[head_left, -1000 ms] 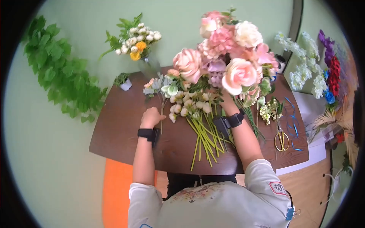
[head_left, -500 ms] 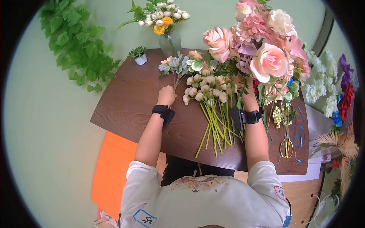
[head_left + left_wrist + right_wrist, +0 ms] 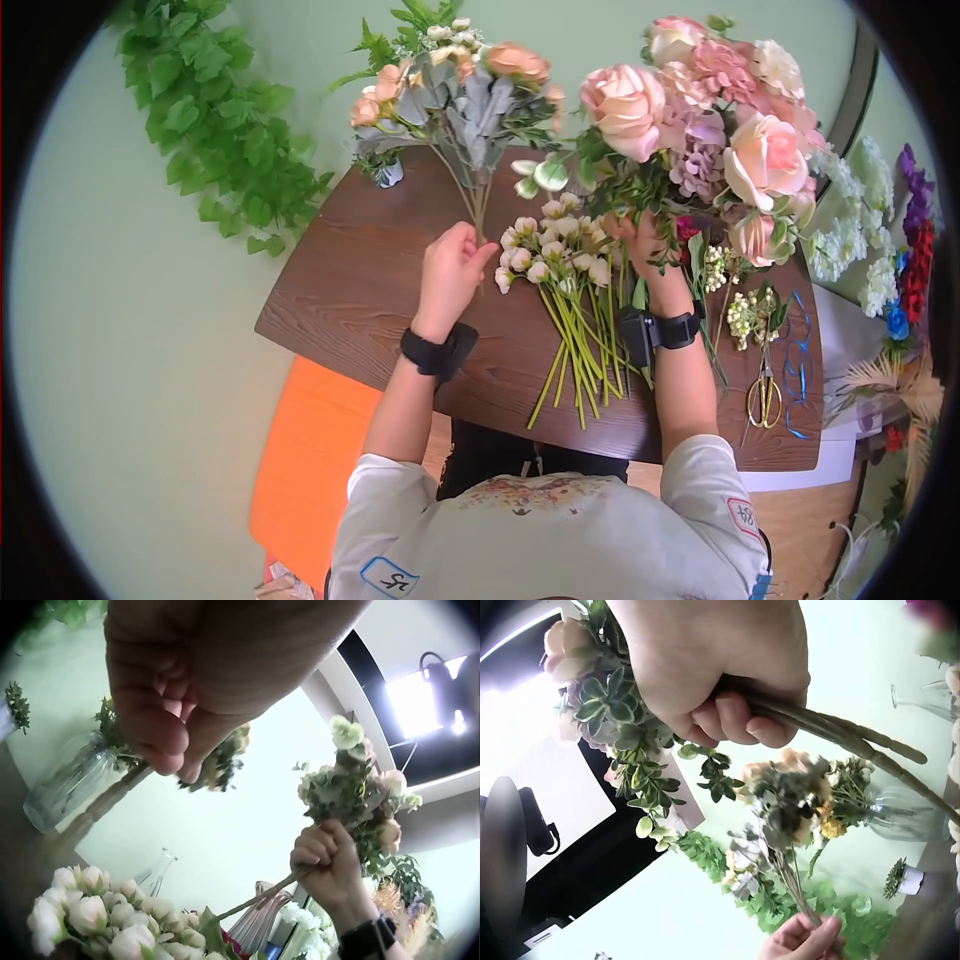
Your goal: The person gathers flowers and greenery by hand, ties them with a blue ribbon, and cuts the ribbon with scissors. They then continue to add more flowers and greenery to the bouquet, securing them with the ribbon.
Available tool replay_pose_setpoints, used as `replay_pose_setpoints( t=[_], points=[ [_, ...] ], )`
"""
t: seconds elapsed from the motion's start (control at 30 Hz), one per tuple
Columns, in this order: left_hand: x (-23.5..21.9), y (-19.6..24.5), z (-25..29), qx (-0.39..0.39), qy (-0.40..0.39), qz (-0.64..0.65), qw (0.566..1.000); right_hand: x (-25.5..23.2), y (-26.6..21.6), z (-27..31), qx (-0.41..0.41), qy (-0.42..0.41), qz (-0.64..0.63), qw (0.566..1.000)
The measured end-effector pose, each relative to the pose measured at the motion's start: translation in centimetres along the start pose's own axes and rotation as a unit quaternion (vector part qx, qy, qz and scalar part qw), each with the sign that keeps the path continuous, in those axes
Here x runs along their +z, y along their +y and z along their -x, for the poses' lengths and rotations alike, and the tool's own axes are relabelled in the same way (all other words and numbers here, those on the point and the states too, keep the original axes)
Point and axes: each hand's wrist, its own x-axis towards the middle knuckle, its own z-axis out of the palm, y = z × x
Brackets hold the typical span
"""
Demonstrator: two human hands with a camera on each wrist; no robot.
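The left hand (image 3: 452, 275) pinches the stems of a spray of peach flowers and grey-green leaves (image 3: 470, 110), held upright above the table's left part. In the right wrist view that hand (image 3: 802, 941) has thumb and fingers on the thin stems. The right hand (image 3: 645, 245) grips a large pink and white bouquet (image 3: 700, 150); its fingers (image 3: 735, 720) curl round the brown stems (image 3: 840, 739). White rosebuds with green stems (image 3: 575, 340) lie on the table between the hands.
On the dark wooden table (image 3: 330, 290) are gold-handled scissors (image 3: 764, 400), blue ribbon (image 3: 800, 370), cream berry sprigs (image 3: 745, 315) and a small potted plant (image 3: 387, 174). A glass vase (image 3: 64, 780) stands behind. An orange surface (image 3: 310, 450) is at lower left; more flowers hang at right.
The left hand has lifted the peach and grey spray up from the table toward the camera. The right hand still grips the pink bouquet, which has shifted a little.
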Motion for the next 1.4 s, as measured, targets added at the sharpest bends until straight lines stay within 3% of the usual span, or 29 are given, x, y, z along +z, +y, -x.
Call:
replay_pose_setpoints(
  t=[0.07,0.1,0.13,0.17,0.2,0.23,0.27,0.33,0.37,0.47,0.53,0.57,0.6,0.63,0.67,0.73,0.77,0.8,0.87,0.9,0.93,0.97,1.0,1.1,1.23,1.27,1.33,1.37,1.4],
  points=[
    [1.6,-0.3,-0.7,0.105,-0.014,-0.013,0.994,0.4,-1.0,0.0,0.016,-0.071,0.070,0.995],
    [2.4,0.0,-0.6,0.107,-0.021,-0.022,0.994,0.4,-1.3,0.0,0.025,-0.105,0.105,0.989],
    [3.3,0.4,-0.4,0.177,-0.005,0.019,0.984,0.3,-1.6,-0.1,0.033,-0.138,0.141,0.980],
    [4.2,0.1,-0.5,0.170,-0.021,0.071,0.983,0.1,-1.8,-0.1,0.042,-0.170,0.176,0.969],
    [5.1,-0.3,-0.7,0.163,-0.037,0.124,0.978,1.6,3.5,0.3,-0.123,-0.056,0.180,0.974],
    [5.7,-0.2,-1.0,0.222,-0.013,0.144,0.964,1.4,4.4,0.1,-0.125,-0.052,0.182,0.974],
    [5.8,0.6,-1.2,0.226,-0.014,0.145,0.963,1.4,4.9,0.8,-0.128,-0.047,0.190,0.972],
    [5.5,2.7,-1.7,0.154,-0.022,0.000,0.988,2.4,5.8,-2.1,-0.136,-0.039,0.203,0.969],
    [6.2,2.3,-2.2,0.200,0.023,-0.001,0.980,2.4,6.5,-1.6,-0.139,-0.036,0.209,0.967],
    [7.1,2.0,-2.9,0.223,0.037,0.093,0.970,1.9,8.8,1.1,-0.150,-0.025,0.226,0.962],
    [7.8,0.2,-3.8,0.260,0.065,0.028,0.963,2.2,10.1,1.3,-0.156,-0.019,0.238,0.958],
    [8.0,-0.1,-4.0,0.149,0.033,0.177,0.972,2.3,10.7,1.6,-0.158,-0.016,0.245,0.956],
    [8.2,-0.4,-4.2,0.033,-0.001,0.318,0.947,2.3,11.4,1.8,-0.161,-0.013,0.251,0.954],
    [8.1,-0.8,-4.4,0.064,0.035,0.280,0.957,2.3,12.2,1.1,-0.163,-0.010,0.257,0.953],
    [11.2,-6.4,-6.9,0.024,0.002,0.442,0.897,2.8,12.6,-0.1,-0.165,-0.007,0.262,0.951],
    [9.5,-3.0,-5.0,0.114,0.081,0.216,0.966,3.8,13.6,-1.6,-0.169,-0.002,0.271,0.948],
    [13.1,-10.5,-7.9,0.185,0.102,0.158,0.964,4.2,14.1,-1.8,-0.171,0.001,0.275,0.946],
    [12.1,-7.9,-6.7,0.186,0.102,0.158,0.964,5.0,14.7,-2.7,-0.173,0.004,0.280,0.944],
    [10.2,-3.4,-3.2,0.228,0.012,0.155,0.961,4.0,16.6,-0.8,-0.176,0.009,0.290,0.941],
    [11.4,-2.8,-2.1,0.133,0.011,0.413,0.901,5.1,16.8,-0.9,-0.178,0.011,0.295,0.939],
    [10.4,-1.3,-1.2,0.149,-0.034,0.230,0.961,4.4,17.9,0.6,-0.179,0.013,0.300,0.937],
    [10.5,-2.5,-1.3,0.237,0.003,0.050,0.970,4.5,18.7,0.7,-0.181,0.015,0.305,0.935],
    [10.3,-2.9,-1.4,0.315,0.039,-0.132,0.939,4.3,16.9,0.6,-0.181,0.015,0.306,0.935],
    [9.6,-1.7,-1.0,0.251,-0.031,-0.030,0.967,3.8,10.2,-0.1,-0.197,0.005,0.181,0.963],
    [9.0,0.3,-0.6,0.225,0.031,-0.018,0.974,2.7,1.4,0.0,-0.215,-0.010,0.006,0.977],
    [8.9,0.2,-0.5,0.224,0.035,-0.038,0.973,2.7,1.6,0.2,-0.216,-0.010,0.006,0.976],
    [8.8,-0.6,-0.5,0.223,0.039,-0.057,0.972,2.0,3.2,0.9,-0.064,-0.095,-0.001,0.993],
    [9.1,-1.7,-0.6,0.271,0.063,-0.098,0.956,2.9,12.4,0.1,0.037,-0.113,-0.018,0.993],
    [9.5,-2.9,-1.0,0.317,0.086,-0.139,0.934,2.7,14.4,0.2,0.037,-0.113,-0.019,0.993]
  ],
)
